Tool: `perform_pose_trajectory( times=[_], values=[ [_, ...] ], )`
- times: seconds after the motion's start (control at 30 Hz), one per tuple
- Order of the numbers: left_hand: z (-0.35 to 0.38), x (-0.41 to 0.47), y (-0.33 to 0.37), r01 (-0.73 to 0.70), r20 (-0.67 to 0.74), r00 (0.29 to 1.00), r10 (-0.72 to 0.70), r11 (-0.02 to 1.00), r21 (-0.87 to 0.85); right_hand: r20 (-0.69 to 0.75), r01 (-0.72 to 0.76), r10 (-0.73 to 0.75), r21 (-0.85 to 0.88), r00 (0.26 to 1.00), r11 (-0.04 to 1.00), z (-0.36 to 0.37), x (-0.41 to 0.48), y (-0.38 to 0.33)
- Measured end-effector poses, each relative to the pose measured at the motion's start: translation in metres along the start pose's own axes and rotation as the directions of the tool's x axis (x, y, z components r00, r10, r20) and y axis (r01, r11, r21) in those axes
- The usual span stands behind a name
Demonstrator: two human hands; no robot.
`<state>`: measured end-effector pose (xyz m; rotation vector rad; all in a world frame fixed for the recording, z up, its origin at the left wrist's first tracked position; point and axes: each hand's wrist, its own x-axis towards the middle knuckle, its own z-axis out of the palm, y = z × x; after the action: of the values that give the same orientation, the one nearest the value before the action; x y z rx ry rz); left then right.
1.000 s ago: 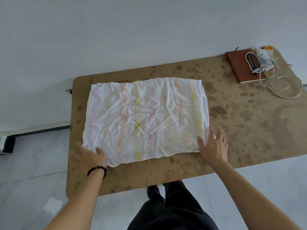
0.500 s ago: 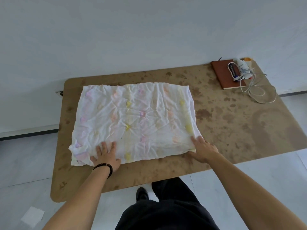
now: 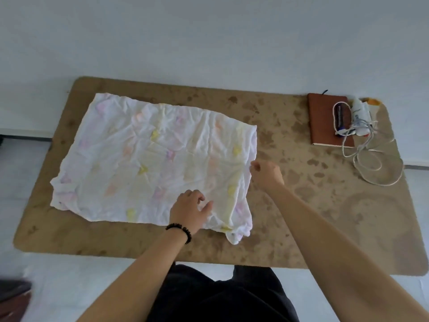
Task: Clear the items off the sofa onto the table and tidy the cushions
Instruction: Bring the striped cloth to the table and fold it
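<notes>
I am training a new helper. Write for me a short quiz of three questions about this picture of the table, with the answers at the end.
1. True or false: the white cloth lies spread flat on the table.
2. Which hand wears the dark bead bracelet? A) left B) right C) both
3. Fill in: the white cable trails off the brown ______ near the far right corner.

Key
1. True. It is wrinkled but spread out.
2. A. The left hand rests on the cloth's near edge; the right hand pinches at its right edge.
3. Notebook; a small white bottle lies there too.
</notes>
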<state>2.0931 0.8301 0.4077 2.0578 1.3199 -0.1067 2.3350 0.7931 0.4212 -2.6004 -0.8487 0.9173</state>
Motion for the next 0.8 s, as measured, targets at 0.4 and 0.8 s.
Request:
perform_pose_trajectory(
  times=[0.4, 0.8],
  values=[
    [0.087, -0.028, 0.067, 0.333, -0.187, 0.93, -0.315, 0.94, 0.07, 0.452, -0.18, -0.027, 0.408, 0.891, 0.895, -0.001, 0.089, 0.003],
    [0.1, -0.056, 0.064, 0.064, -0.037, 0.998, -0.055, 0.95, 0.307, 0.3, -0.073, -0.028, 0.32, 0.954, 0.944, -0.011, 0.094, 0.022]
  ],
)
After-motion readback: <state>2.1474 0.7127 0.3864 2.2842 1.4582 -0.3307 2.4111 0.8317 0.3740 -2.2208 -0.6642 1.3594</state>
